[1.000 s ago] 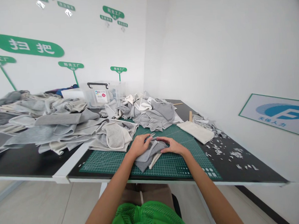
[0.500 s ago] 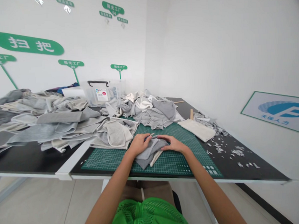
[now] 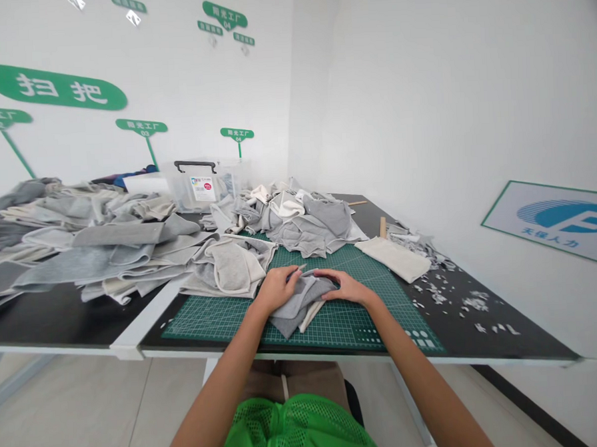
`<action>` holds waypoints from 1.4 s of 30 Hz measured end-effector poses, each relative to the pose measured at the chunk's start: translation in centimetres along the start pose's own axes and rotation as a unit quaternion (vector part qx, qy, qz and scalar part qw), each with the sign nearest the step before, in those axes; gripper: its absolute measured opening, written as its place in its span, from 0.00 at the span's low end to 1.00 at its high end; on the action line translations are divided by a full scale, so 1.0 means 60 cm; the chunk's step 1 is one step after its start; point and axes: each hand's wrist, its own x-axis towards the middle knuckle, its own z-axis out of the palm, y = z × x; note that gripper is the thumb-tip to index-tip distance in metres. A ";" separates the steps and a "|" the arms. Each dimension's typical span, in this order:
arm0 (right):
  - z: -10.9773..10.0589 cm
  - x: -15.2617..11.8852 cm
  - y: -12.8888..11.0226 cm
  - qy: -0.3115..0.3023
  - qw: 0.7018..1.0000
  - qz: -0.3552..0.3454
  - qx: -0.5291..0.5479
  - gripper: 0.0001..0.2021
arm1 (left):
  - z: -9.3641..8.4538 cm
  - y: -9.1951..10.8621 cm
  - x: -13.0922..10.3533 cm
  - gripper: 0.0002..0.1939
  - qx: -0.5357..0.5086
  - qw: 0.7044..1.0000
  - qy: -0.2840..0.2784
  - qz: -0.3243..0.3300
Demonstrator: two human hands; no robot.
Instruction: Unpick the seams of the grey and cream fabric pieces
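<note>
The right hand [image 3: 349, 287] is curving round the right side of a soft, folded grey cloth [image 3: 294, 312], its thumb lying on the near side and its fingers reaching over the far edge, so that they are pinching the cloth lightly between them. The left hand [image 3: 278, 290] is bending over the cloth's left side, thumb inward; whether its fingers are pressing together or only resting, I cannot tell. The cloth is lying on a green gridded cutting mat [image 3: 208, 321] near the front of a black-topped bench [image 3: 489, 337], with a narrow cream cloth edge [image 3: 311, 315] poking out at its near right.

A small pointed grey object [image 3: 302, 268] is jutting out by the left thumb. If it is sharp, it could be nicking the cloth or the right fingers, since both hands are working so close together. The layers could also be slipping apart if the right thumb eases off, and the loose grey-and-cream cloth heap [image 3: 231, 270] just beside the left hand could be snagging or mixing in.

The left hand is hiding most of the pointed object, so its kind is staying unclear. The cloth's far edge is showing only partly between the hands, and how many layers are lying folded there is hard to make out.
</note>
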 end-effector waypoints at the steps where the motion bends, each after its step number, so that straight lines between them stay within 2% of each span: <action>1: 0.000 0.000 0.000 0.000 1.000 0.000 -0.001 0.35 | 0.000 0.000 0.000 0.15 0.001 1.000 0.007 -0.004; 4: 0.000 0.000 0.000 0.001 1.000 0.003 -0.004 0.35 | 0.001 -0.002 -0.002 0.17 0.006 1.000 0.019 -0.015; 15: 0.002 0.000 -0.001 0.006 1.000 0.004 -0.008 0.35 | -0.004 0.006 -0.002 0.16 -0.003 1.000 -0.001 -0.008; 26: 0.000 -0.002 -0.018 -0.011 1.000 0.002 -0.011 0.36 | -0.018 0.016 -0.005 0.15 -0.026 0.999 -0.037 0.006; 33: -0.020 -0.011 -0.046 -0.051 0.998 0.016 -0.021 0.39 | -0.026 0.027 -0.002 0.16 0.003 0.996 -0.084 0.021; 35: -0.028 -0.024 -0.068 -0.023 0.998 0.010 -0.059 0.39 | -0.028 0.025 -0.001 0.16 0.007 0.995 -0.094 0.019; 37: -0.034 -0.038 -0.097 0.033 0.995 -0.012 -0.097 0.35 | -0.027 0.018 -0.001 0.15 0.011 0.995 -0.100 0.011; 40: -0.039 -0.048 -0.133 0.092 0.993 -0.029 -0.075 0.26 | -0.024 0.008 0.000 0.16 0.022 0.994 -0.108 -0.002; 42: -0.036 -0.047 -0.141 0.111 0.992 -0.025 -0.052 0.22 | -0.021 0.007 0.002 0.16 0.029 0.993 -0.116 -0.005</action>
